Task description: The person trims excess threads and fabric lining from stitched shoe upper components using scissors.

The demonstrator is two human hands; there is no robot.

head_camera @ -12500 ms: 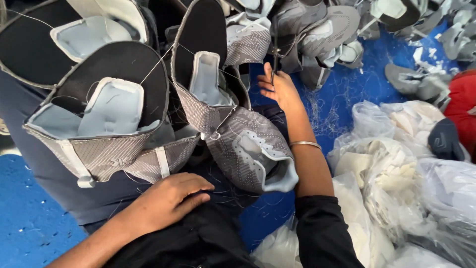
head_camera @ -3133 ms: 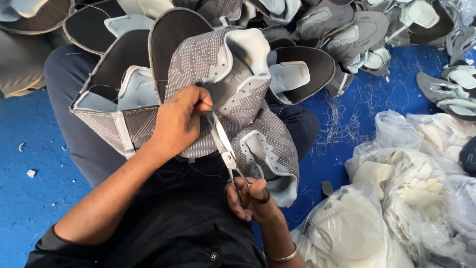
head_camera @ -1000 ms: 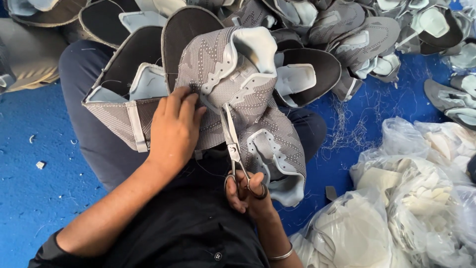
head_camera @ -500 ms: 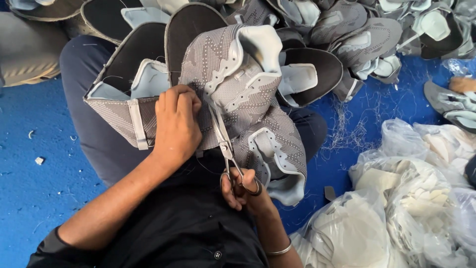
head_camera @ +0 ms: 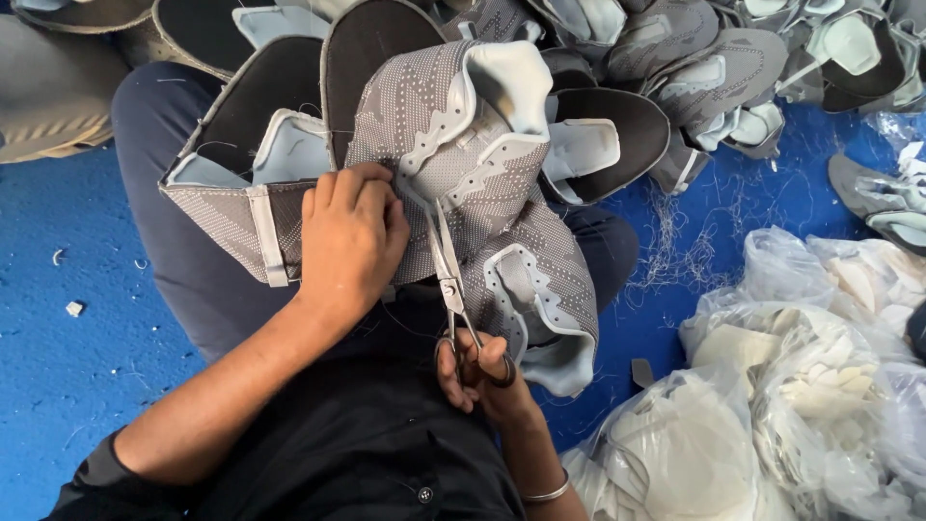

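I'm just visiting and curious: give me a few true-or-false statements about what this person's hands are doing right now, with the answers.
1. The right hand holds scissors. True.
2. The left hand lies flat on the blue floor. False: it presses on the grey shoe upper in the lap.
3. The scissor blades point toward the left hand's fingers. True.
4. The clear bags hold red cloth. False: they hold whitish pieces.
5. The right wrist is bare. False: it wears a thin metal bangle.
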